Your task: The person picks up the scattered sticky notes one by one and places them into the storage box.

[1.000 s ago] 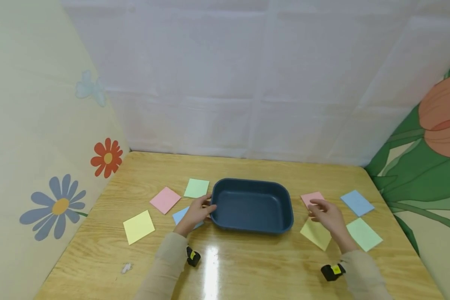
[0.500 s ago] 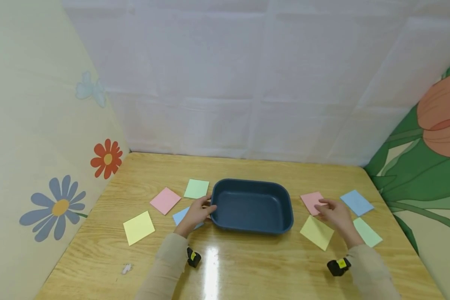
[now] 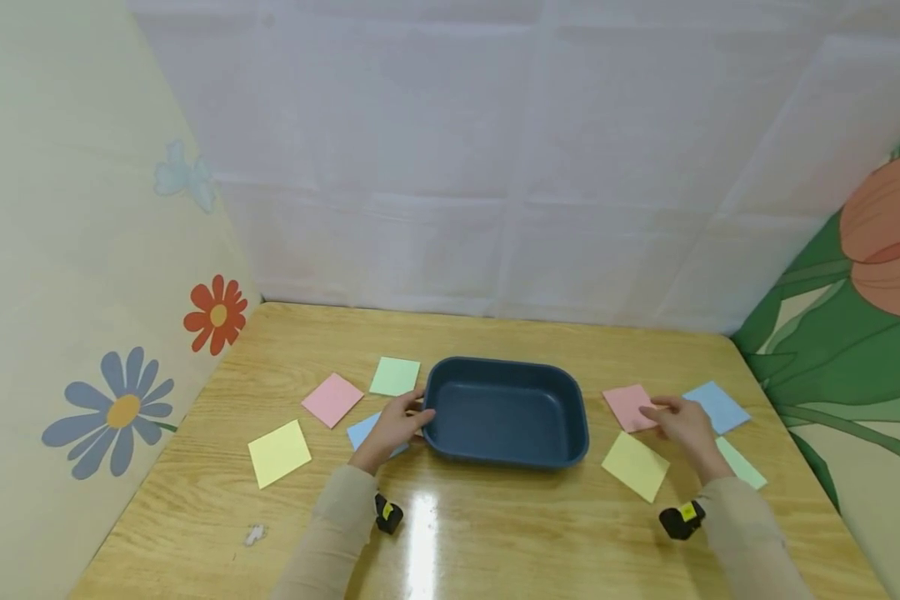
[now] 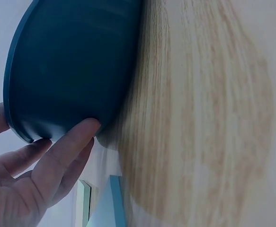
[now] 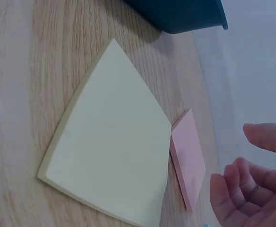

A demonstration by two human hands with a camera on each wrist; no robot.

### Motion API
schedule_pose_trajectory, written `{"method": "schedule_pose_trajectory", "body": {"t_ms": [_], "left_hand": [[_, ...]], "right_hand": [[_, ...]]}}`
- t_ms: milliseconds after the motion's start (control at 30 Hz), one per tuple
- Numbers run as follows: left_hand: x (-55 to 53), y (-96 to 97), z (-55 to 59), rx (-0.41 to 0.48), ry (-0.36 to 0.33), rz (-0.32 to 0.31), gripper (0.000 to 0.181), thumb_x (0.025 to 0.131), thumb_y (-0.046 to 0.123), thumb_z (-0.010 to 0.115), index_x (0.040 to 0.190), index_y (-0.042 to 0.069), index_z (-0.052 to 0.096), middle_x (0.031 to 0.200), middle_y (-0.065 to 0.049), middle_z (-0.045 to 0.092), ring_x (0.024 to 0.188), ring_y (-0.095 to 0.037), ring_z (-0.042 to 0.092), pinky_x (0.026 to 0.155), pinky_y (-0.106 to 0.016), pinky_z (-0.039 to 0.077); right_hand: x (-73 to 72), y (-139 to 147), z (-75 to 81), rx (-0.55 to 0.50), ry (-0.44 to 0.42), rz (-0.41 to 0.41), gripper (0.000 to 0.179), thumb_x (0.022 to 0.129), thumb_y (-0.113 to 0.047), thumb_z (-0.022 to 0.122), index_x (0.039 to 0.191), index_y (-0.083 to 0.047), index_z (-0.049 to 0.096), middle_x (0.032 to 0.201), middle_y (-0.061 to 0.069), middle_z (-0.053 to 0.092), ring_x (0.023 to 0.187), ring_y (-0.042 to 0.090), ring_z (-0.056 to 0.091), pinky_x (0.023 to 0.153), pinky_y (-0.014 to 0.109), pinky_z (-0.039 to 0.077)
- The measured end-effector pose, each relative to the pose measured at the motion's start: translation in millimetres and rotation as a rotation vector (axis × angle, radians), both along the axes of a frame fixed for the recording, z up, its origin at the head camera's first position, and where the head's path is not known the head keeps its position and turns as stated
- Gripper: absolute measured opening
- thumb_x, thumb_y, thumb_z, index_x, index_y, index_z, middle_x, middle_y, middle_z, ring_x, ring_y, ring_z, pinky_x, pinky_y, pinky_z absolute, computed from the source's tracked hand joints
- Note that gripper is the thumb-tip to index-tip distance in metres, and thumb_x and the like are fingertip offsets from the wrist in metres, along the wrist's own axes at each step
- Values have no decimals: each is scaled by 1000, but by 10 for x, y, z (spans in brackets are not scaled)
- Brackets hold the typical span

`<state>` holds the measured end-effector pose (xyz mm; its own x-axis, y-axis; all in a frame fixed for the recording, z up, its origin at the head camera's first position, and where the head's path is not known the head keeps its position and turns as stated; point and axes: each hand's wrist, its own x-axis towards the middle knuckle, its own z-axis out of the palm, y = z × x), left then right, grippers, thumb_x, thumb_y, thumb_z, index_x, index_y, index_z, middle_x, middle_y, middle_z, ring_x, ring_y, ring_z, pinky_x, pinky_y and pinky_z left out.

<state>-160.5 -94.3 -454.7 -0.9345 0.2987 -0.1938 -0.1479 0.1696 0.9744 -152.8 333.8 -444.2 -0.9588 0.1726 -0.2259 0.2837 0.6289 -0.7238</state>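
Note:
A dark blue rectangular tray [image 3: 504,417] stands at the middle of the wooden table. My left hand [image 3: 393,427] grips its left end; in the left wrist view, the thumb is at the rim and the fingers [image 4: 74,142] lie against the outer wall. To the right, my right hand [image 3: 682,427] hovers near a pink sticky-note pad [image 3: 626,404] and a blue pad [image 3: 720,407], covering part of the latter. Its fingers are loosely bent, apart from the thumb, and hold nothing. A yellow pad [image 5: 111,137] lies closer to me, and a green pad [image 3: 742,465] is partly behind the wrist.
Left of the tray lie another green pad [image 3: 395,377], a pink pad [image 3: 333,400], a yellow pad [image 3: 280,453] and a blue pad [image 3: 362,427], partly hidden by my left hand. A white hanging sheet [image 3: 495,167] borders the table's back.
My right hand has shifted right, from over the pink and yellow pads toward the blue pad, uncovering the yellow one. The left hand and tray have stayed put.

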Motion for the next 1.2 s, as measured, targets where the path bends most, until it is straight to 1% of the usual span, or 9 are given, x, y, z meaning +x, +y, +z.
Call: {"method": "schedule_pose_trajectory", "body": {"t_ms": [100, 133, 200, 333, 500, 700, 833, 967, 1200], "left_hand": [[-51, -7, -130, 0, 3, 13, 45, 93, 4, 50, 135, -4, 37, 114, -27, 49, 91, -36, 57, 66, -38, 55], [-63, -9, -162, -2, 6, 17, 45, 93, 5, 51, 135, -3, 38, 113, -26, 49, 90, -34, 58, 65, -38, 56], [-73, -6, -184, -15, 14, 25, 44, 93, 6, 51, 135, -2, 39, 112, -25, 50, 87, -30, 59, 64, -37, 56], [-77, -2, -194, -30, 23, 22, 44, 92, 7, 52, 135, 0, 40, 111, -23, 51, 85, -27, 59, 64, -36, 56], [-74, 2, -189, -33, 11, 26, 44, 92, 7, 52, 135, 2, 41, 111, -22, 51, 85, -26, 59, 65, -36, 56], [-90, 4, -213, -39, 14, 31, 44, 92, 7, 53, 134, 1, 42, 109, -22, 52, 82, -24, 59, 64, -36, 56], [-95, 6, -218, -39, 7, 32, 44, 92, 7, 53, 134, 3, 43, 109, -21, 53, 81, -23, 60, 64, -36, 56], [-94, 5, -216, -42, 6, 31, 43, 92, 8, 53, 134, 3, 43, 109, -21, 53, 79, -22, 60, 64, -36, 56], [-97, 2, -215, -32, 2, 30, 43, 92, 8, 53, 134, 3, 43, 108, -21, 53, 79, -22, 61, 64, -36, 56]], "right_hand": [[-29, 34, -14, 7, -10, -7, 58, 89, -27, 58, 122, 17, 43, 100, 29, 56, 66, 17, 59, 61, 29, 52], [-35, 38, -18, 7, -18, -13, 57, 88, -27, 58, 123, 17, 43, 103, 30, 55, 67, 17, 59, 62, 29, 52], [-50, 54, -30, 5, -30, -21, 58, 88, -27, 59, 123, 17, 43, 107, 32, 53, 67, 17, 60, 63, 30, 52], [-77, 81, -70, -16, -49, -49, 58, 86, -25, 61, 122, 17, 43, 108, 32, 52, 67, 16, 59, 64, 29, 52], [-103, 115, -127, -12, -42, -79, 57, 84, -22, 63, 120, 17, 45, 109, 32, 51, 69, 16, 57, 62, 27, 51], [-120, 139, -180, 7, -65, -117, 57, 83, -23, 64, 119, 17, 46, 112, 31, 48, 84, 27, 53, 61, 25, 48], [-125, 160, -209, 16, -65, -117, 55, 83, -21, 64, 118, 17, 46, 114, 33, 46, 93, 33, 49, 61, 24, 47], [-135, 184, -233, 15, -63, -123, 54, 82, -21, 64, 117, 16, 47, 114, 33, 46, 93, 34, 49, 60, 24, 46], [-136, 208, -262, 38, -61, -125, 55, 80, -21, 66, 116, 16, 48, 110, 32, 50, 93, 36, 49, 63, 29, 44]]}}
